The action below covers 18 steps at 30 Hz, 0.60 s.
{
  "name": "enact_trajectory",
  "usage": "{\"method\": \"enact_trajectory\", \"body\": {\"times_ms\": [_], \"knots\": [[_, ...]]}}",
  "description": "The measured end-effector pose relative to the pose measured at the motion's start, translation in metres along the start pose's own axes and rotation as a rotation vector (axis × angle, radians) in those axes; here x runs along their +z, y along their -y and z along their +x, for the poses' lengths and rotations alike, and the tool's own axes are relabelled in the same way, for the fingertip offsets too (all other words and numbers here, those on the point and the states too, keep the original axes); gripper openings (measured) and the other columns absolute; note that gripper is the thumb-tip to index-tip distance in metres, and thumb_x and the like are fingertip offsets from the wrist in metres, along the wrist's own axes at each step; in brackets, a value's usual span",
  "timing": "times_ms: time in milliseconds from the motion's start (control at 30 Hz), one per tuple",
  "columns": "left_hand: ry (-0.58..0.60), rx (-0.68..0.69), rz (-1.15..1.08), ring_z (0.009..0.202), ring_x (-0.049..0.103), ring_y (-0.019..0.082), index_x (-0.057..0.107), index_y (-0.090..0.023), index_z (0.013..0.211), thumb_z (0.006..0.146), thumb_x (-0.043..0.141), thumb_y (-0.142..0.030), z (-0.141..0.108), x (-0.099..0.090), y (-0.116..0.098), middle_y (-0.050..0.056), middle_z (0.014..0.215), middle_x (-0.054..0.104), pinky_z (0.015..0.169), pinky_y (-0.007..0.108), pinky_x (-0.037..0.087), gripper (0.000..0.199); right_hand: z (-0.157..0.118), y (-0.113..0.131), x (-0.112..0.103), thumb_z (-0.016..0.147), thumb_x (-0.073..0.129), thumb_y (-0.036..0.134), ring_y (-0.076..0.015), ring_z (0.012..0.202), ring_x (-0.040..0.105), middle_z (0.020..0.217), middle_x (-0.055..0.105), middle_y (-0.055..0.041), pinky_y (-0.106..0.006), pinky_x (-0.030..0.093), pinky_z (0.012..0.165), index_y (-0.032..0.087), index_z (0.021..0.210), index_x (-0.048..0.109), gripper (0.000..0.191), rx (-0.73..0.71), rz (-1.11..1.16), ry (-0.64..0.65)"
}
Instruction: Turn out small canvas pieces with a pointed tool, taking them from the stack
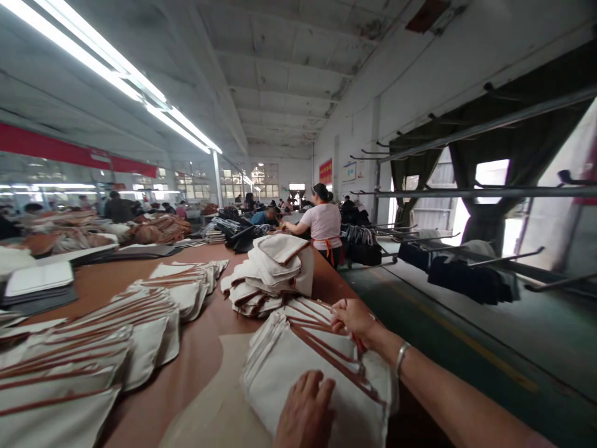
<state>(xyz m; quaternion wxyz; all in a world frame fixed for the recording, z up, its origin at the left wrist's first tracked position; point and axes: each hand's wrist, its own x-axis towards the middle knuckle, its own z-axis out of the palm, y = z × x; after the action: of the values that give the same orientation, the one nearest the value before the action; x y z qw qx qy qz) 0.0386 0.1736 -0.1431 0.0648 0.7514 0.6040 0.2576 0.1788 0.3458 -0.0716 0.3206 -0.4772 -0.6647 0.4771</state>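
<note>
My left hand [306, 410] lies on the top cream fabric piece [284, 373] of a fanned stack, its fingers apart and slightly bent. Brown trim [326, 354] runs along the edge of that piece. At the stack's far right edge, my right hand [352, 317] has its fingers closed in a pinch. A bit of red shows beneath its palm, but I cannot make out what it belongs to. Just behind the stack rises a pile of folded cream pieces [273, 270] with brown edges.
More cream pieces [144, 311] lie fanned along the left of the brown table [200, 348]. A pale sheet [214, 398] rests under the stack. A co-worker [321, 227] stands at the table's far right. Metal racks [466, 193] with dark garments [466, 277] line the right side.
</note>
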Motion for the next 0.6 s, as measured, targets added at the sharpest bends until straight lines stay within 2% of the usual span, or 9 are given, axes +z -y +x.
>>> {"method": "enact_trajectory", "body": {"times_ms": [67,133,200,267,367,467,533,600], "knots": [[0.03,0.101,0.052,0.128,0.05,0.027,0.062,-0.03,0.124,0.087,0.062,-0.016,0.029,0.015,-0.006,0.004,0.134,0.061,0.107,0.041,0.041,0.04,-0.008,-0.019,0.001,0.098,0.056,0.035,-0.0103,0.06,0.06,0.08,0.064,0.0,-0.023,0.053,0.054,0.012,0.099,0.062,0.024,0.006,-0.062,0.062],[0.043,0.179,0.116,0.132,0.047,0.025,0.062,-0.028,0.124,0.093,0.056,-0.022,0.053,0.027,-0.012,0.005,0.14,0.057,0.111,0.04,0.037,0.032,-0.008,-0.033,0.003,0.097,0.058,0.034,-0.0108,0.062,0.061,0.079,0.064,0.0002,-0.024,0.053,0.056,0.012,0.096,0.063,0.022,-0.011,-0.121,0.116],[0.047,0.225,0.186,0.129,0.05,0.026,0.065,-0.023,0.12,0.097,0.053,-0.025,0.066,0.034,-0.016,0.009,0.138,0.058,0.112,0.041,0.036,0.026,-0.004,-0.044,0.007,0.096,0.06,0.032,-0.0122,0.067,0.063,0.081,0.065,-0.0003,-0.027,0.055,0.061,0.012,0.092,0.064,0.021,-0.044,-0.173,0.157],[0.061,0.269,0.246,0.12,0.056,0.023,0.067,-0.023,0.116,0.098,0.051,-0.024,0.069,0.036,-0.019,0.008,0.127,0.065,0.113,0.039,0.034,0.023,0.003,-0.054,0.01,0.095,0.061,0.032,-0.0134,0.071,0.063,0.083,0.065,-0.0006,-0.029,0.055,0.066,0.012,0.09,0.064,0.02,-0.076,-0.215,0.192],[0.097,0.314,0.32,0.109,0.059,0.021,0.065,-0.026,0.115,0.097,0.053,-0.023,0.06,0.036,-0.019,0.004,0.114,0.069,0.11,0.038,0.036,0.022,0.01,-0.066,0.014,0.096,0.059,0.034,-0.0131,0.068,0.062,0.08,0.064,0.0001,-0.029,0.054,0.066,0.013,0.088,0.064,0.023,-0.103,-0.263,0.228],[0.145,0.299,0.395,0.095,0.062,0.025,0.066,-0.024,0.107,0.092,0.059,-0.025,0.041,0.037,-0.009,0.004,0.105,0.07,0.09,0.04,0.047,0.016,0.01,-0.071,0.016,0.091,0.065,0.037,-0.0126,0.064,0.059,0.075,0.063,0.0012,-0.027,0.049,0.062,0.014,0.089,0.063,0.024,-0.134,-0.309,0.211],[0.172,0.269,0.442,0.085,0.063,0.025,0.068,-0.024,0.097,0.091,0.06,-0.022,0.024,0.038,0.001,0.004,0.096,0.07,0.076,0.036,0.048,0.01,0.006,-0.07,0.017,0.082,0.072,0.039,-0.0134,0.066,0.059,0.076,0.065,0.0006,-0.025,0.045,0.062,0.015,0.093,0.063,0.028,-0.168,-0.345,0.176],[0.177,0.223,0.482,0.083,0.063,0.023,0.069,-0.023,0.092,0.092,0.058,-0.017,0.003,0.037,0.011,0.004,0.091,0.07,0.069,0.031,0.045,0.013,0.002,-0.067,0.017,0.077,0.073,0.041,-0.0146,0.07,0.059,0.08,0.067,-0.001,-0.025,0.042,0.063,0.016,0.096,0.063,0.033,-0.2,-0.381,0.149]]}}
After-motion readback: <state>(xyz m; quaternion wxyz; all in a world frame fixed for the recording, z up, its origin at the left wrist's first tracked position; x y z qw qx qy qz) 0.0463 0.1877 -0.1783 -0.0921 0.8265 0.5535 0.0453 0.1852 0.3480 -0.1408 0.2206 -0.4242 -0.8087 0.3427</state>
